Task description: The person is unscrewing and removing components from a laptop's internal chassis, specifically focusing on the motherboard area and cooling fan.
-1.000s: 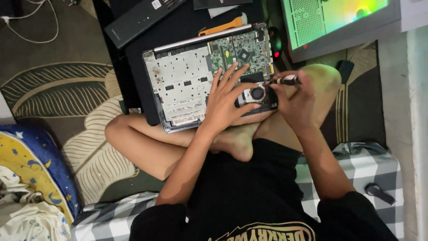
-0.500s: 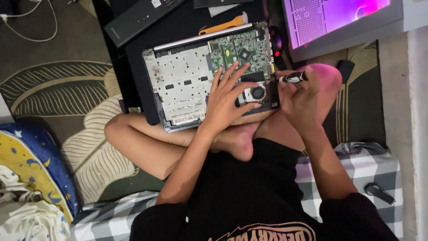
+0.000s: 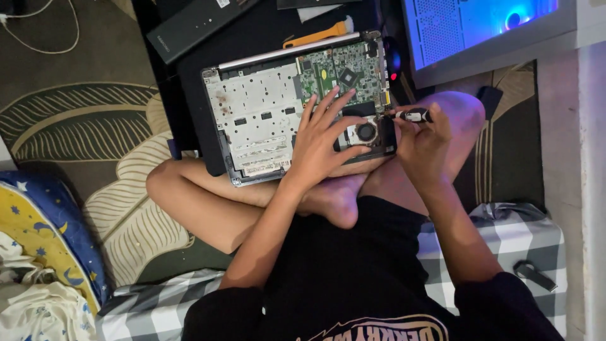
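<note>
- Opened laptop (image 3: 265,120), bottom cover off, lies across the seated person's crossed legs, its near edge over the shins. Silver inner frame on the left part, green circuit board (image 3: 341,72) at the far right part, small round cooling fan (image 3: 365,131) at the near right corner.
- Left hand (image 3: 322,142) lies flat on the laptop, fingers spread and released, not grasping anything. Fingertips reach the near edge of the circuit board; the thumb points right, its tip just beside the fan.
- Right hand (image 3: 421,140) is at the laptop's right edge, above the right knee. Fingers are clenched round a small screwdriver (image 3: 409,115) with a pale and dark handle, held about level and pointing left, tip at the laptop's right edge near the fan. Whether the tip sits in a screw cannot be told.
- Orange plastic pry tool (image 3: 315,35) lies just beyond the laptop's far edge, on a black mat (image 3: 265,25).
- Long black flat bar-shaped part (image 3: 196,25) lies slanted at the mat's far left.
- Lit computer case (image 3: 480,31) with a mesh side and blue glow stands beyond the right knee.
- Leaf-patterned rug (image 3: 82,132) covers the floor to the left; a white cable (image 3: 47,38) lies on it at the far left.
- Grey-and-white checked cloth (image 3: 524,246) is under the person; a small dark strap-like object (image 3: 535,275) rests on it at the right.
- Blue-and-yellow cushion (image 3: 38,233) is at the near left.
</note>
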